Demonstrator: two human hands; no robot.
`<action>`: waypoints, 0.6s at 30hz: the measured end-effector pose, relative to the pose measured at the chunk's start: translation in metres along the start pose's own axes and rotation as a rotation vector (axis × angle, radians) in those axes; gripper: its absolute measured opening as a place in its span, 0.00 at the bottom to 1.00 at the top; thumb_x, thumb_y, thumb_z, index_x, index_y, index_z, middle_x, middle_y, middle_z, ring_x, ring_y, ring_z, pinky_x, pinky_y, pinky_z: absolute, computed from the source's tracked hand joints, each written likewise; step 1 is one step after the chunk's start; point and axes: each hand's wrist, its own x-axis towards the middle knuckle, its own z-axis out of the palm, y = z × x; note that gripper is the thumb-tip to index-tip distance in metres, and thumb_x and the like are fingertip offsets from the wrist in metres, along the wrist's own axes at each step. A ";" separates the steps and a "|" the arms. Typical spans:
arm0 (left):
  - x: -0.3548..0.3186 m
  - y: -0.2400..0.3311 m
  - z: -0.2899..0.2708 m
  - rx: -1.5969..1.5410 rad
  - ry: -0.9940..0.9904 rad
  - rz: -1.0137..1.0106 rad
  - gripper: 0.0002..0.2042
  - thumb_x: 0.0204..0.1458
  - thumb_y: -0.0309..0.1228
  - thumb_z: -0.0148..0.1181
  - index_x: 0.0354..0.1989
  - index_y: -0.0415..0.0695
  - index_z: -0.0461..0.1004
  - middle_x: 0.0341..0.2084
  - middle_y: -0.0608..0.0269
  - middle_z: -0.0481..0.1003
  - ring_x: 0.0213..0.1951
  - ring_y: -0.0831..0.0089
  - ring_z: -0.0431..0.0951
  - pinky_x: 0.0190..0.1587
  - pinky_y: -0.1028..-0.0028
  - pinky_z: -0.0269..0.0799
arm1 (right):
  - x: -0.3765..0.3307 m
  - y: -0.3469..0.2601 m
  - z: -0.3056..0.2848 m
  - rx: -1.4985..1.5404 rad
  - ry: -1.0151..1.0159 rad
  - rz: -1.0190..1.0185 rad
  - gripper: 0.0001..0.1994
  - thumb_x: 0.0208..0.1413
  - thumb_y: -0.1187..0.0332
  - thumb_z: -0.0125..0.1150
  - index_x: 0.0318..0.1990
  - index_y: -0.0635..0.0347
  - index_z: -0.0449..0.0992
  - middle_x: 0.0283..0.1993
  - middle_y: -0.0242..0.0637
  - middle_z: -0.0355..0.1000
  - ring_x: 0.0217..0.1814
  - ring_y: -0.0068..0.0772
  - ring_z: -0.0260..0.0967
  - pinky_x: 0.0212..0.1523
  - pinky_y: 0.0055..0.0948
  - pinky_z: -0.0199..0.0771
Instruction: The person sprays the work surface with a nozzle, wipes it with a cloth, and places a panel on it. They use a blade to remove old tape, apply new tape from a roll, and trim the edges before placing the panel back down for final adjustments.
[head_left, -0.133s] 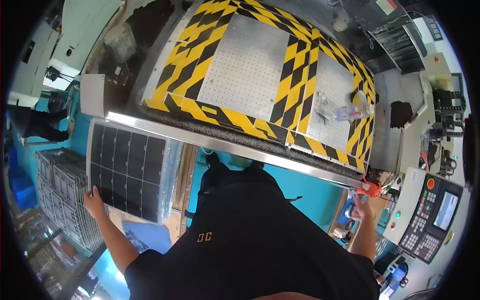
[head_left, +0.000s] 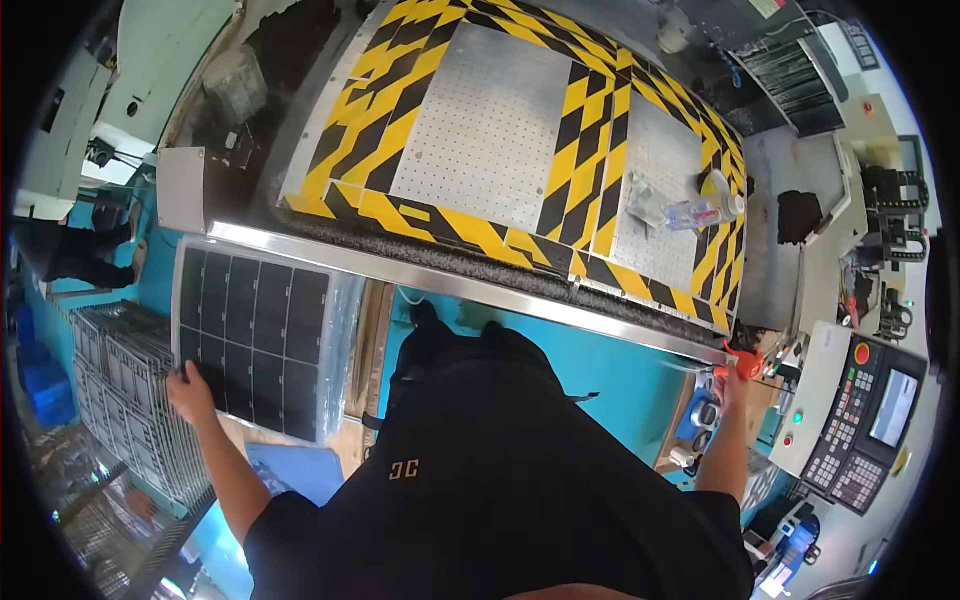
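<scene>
On the left, a dark sheet (head_left: pixel 262 330) divided into rectangular panels lies flat, with a clear border around it. My left hand (head_left: pixel 190 394) is at its lower left edge, thumb on top and fingers closed at the rim. Over on the right, my right hand (head_left: pixel 734 384) has its fingers closed around the lower part of a red gun-shaped tool (head_left: pixel 744 361), by the end of the metal rail (head_left: pixel 470 296). The fingers' far side is hidden.
Beyond the rail is a perforated metal bed (head_left: pixel 487 130) framed by yellow-black striped tape. A clear plastic bottle (head_left: pixel 690 214) lies on it. A control panel (head_left: pixel 864 420) stands at right; stacked grey frames (head_left: pixel 140 390) stand at left. Another person's legs (head_left: pixel 85 245) show at far left.
My right hand has moved up to the red tool and closed on it. My left hand has shifted slightly up along the sheet's edge.
</scene>
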 end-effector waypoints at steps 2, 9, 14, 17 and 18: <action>-0.020 0.008 0.015 -0.057 0.103 0.191 0.30 0.64 0.54 0.50 0.67 0.45 0.66 0.65 0.44 0.65 0.66 0.45 0.64 0.64 0.52 0.64 | -0.009 0.003 -0.014 -0.036 0.074 0.044 0.18 0.64 0.53 0.60 0.49 0.59 0.74 0.34 0.38 0.75 0.30 0.32 0.76 0.30 0.39 0.79; -0.037 0.030 0.002 -0.215 0.050 0.244 0.28 0.66 0.45 0.51 0.69 0.41 0.64 0.69 0.46 0.61 0.70 0.46 0.60 0.70 0.58 0.57 | -0.237 -0.169 0.076 0.305 -0.626 -0.703 0.14 0.63 0.68 0.55 0.54 0.63 0.70 0.42 0.33 0.76 0.34 0.21 0.71 0.33 0.23 0.74; -0.049 0.051 0.007 -0.549 0.076 0.148 0.24 0.65 0.42 0.52 0.63 0.39 0.71 0.64 0.46 0.69 0.65 0.51 0.67 0.68 0.63 0.61 | -0.388 -0.256 0.148 -0.697 -1.477 -1.290 0.16 0.63 0.52 0.59 0.39 0.57 0.78 0.38 0.47 0.78 0.37 0.54 0.76 0.40 0.47 0.75; -0.037 0.029 -0.005 -0.684 0.026 -0.078 0.27 0.66 0.46 0.49 0.67 0.40 0.67 0.68 0.47 0.64 0.67 0.49 0.64 0.69 0.59 0.59 | -0.385 -0.262 0.151 -0.942 -1.406 -1.286 0.21 0.61 0.47 0.60 0.41 0.57 0.78 0.39 0.49 0.79 0.42 0.55 0.77 0.43 0.46 0.75; -0.042 0.016 -0.006 -0.692 0.035 -0.077 0.27 0.66 0.46 0.49 0.67 0.40 0.67 0.68 0.47 0.64 0.67 0.49 0.64 0.69 0.59 0.59 | -0.360 -0.263 0.152 -0.787 -1.174 -1.200 0.22 0.61 0.46 0.60 0.42 0.58 0.78 0.39 0.50 0.79 0.42 0.55 0.77 0.44 0.46 0.75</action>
